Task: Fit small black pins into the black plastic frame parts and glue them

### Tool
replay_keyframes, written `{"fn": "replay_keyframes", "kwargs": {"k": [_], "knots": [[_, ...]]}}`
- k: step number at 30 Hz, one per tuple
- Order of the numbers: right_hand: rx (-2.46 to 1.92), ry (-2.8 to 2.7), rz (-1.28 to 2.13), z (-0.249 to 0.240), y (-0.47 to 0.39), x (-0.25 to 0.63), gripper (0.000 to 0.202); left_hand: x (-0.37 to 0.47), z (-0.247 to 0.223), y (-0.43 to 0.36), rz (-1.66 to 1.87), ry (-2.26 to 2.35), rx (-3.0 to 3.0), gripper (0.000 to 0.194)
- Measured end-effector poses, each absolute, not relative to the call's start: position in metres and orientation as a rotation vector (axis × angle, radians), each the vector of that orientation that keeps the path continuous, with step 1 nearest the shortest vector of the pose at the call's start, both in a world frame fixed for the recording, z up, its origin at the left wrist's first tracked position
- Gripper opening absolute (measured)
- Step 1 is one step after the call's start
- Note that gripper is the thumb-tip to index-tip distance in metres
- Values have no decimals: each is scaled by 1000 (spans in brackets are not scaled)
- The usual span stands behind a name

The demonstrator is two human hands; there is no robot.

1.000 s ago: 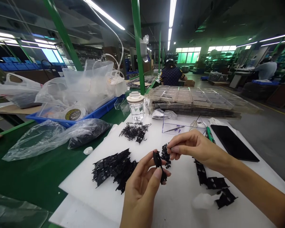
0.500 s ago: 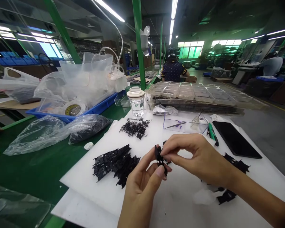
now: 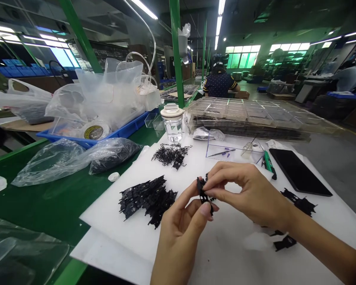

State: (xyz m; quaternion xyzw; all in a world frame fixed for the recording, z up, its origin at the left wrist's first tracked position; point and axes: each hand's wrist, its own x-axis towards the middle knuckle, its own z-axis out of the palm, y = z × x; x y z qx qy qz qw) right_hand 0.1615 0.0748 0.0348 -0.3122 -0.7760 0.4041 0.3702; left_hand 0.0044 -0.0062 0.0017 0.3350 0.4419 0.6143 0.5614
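Between the thumb and fingers of my left hand is a small black plastic part with cutouts, held tilted above the white board. My right hand is pinched closed against the upper side of this part; whatever its fingertips hold is hidden. To the left of my hands lies a pile of flat black plastic parts. Beyond that sits a heap of thin black pieces. More small black bits show partly behind my right fingers. Other black plates lie beside my right forearm.
A lidded clear jar stands behind the heap. Stacked clear compartment trays line the back. A green-handled cutter and a black tablet lie right. At left are a blue tray with plastic bags and a bagged black lot.
The whole view has shifted slightly, so things appear a little further right and mostly higher. Both hands keep the same grip on the black part, with only small finger movement.
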Motion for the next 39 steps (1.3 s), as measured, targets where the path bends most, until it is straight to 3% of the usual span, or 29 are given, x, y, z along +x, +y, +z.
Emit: {"fn": "replay_keyframes", "kwargs": {"k": [39], "knots": [[-829,-2076,950,42,74,166,12,6,-2,-6,1453,986,791,34]]}}
